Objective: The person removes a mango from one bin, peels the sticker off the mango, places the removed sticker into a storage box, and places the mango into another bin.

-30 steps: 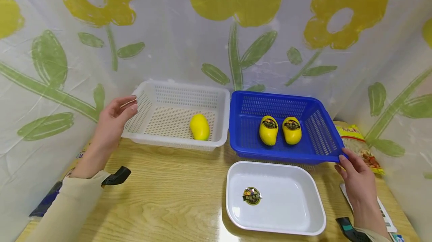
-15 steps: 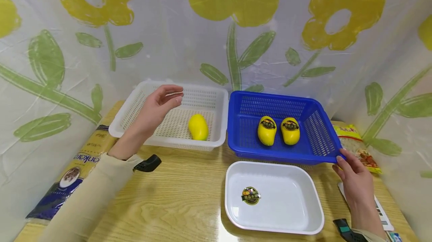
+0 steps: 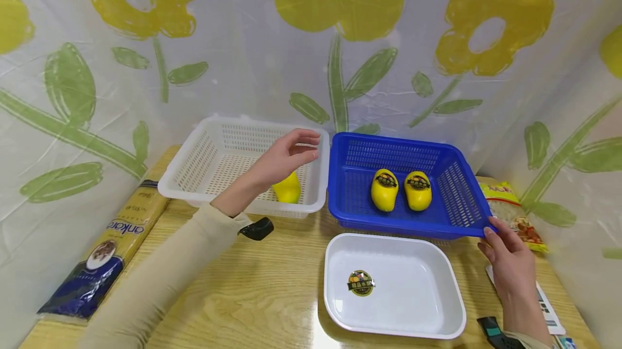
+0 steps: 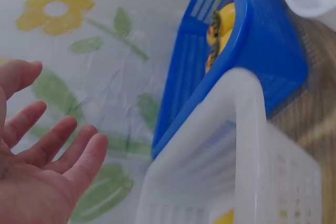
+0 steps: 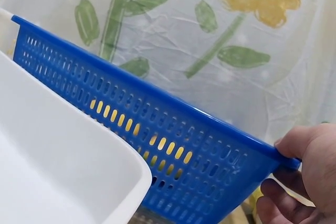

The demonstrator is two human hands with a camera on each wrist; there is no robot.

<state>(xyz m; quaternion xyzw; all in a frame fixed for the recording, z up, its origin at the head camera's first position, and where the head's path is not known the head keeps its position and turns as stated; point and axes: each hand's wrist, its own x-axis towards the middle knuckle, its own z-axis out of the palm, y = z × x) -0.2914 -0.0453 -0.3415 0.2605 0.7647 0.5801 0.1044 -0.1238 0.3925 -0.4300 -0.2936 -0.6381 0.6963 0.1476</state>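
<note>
My left hand hovers above the right part of the white basket, fingers loosely bent and holding nothing. Beneath it a yellow mango lies in that basket, its top hidden by the hand. In the left wrist view the left hand's fingers are spread apart. At the right, my right hand grips the near right corner of the blue basket; the right wrist view shows its thumb over the rim and fingers below. Two mangoes with black stickers lie inside the blue basket.
In front of the blue basket stands a white tray with a round sticker in it. A long pasta bag lies along the left table edge. A food packet sits right of the blue basket. The flowered curtain closes the back.
My left hand has moved right, from the white basket's left side to over its mango. The right hand keeps its grip on the blue basket's corner.
</note>
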